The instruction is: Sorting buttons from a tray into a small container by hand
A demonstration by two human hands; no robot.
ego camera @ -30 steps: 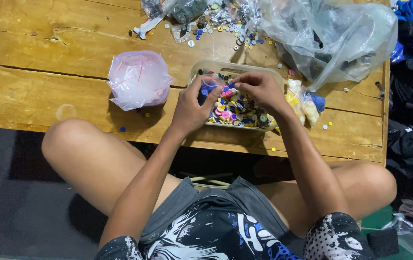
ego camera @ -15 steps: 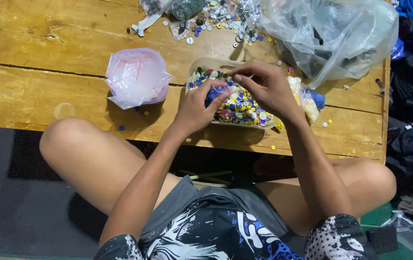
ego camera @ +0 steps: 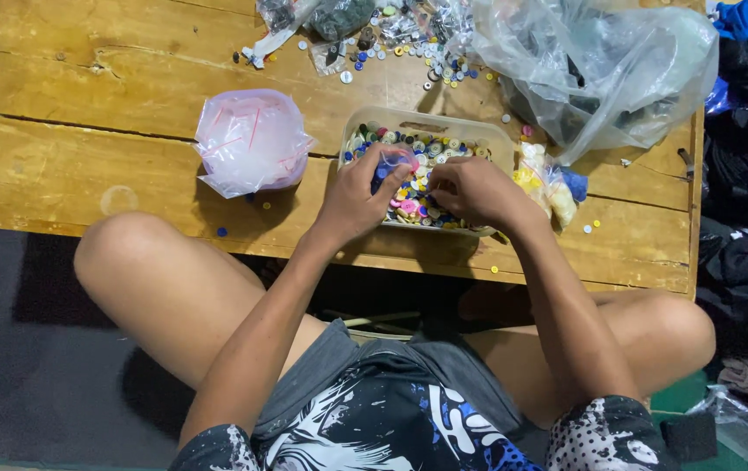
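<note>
Sorting step: left hand (ego camera: 358, 194) fingers pinch small blue piece; right hand (ego camera: 472, 189) fingers curled, digging in button tray (ego camera: 426, 122). Next needs precise pick.

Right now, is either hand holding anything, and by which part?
The left hand pinches a small blue piece between its fingers, above the button tray; which part it grips cannot be told. The right hand rests among the buttons; any hold is hidden.

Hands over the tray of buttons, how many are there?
2. The left hand is over the button tray's left half, the right hand over its right half.
</note>
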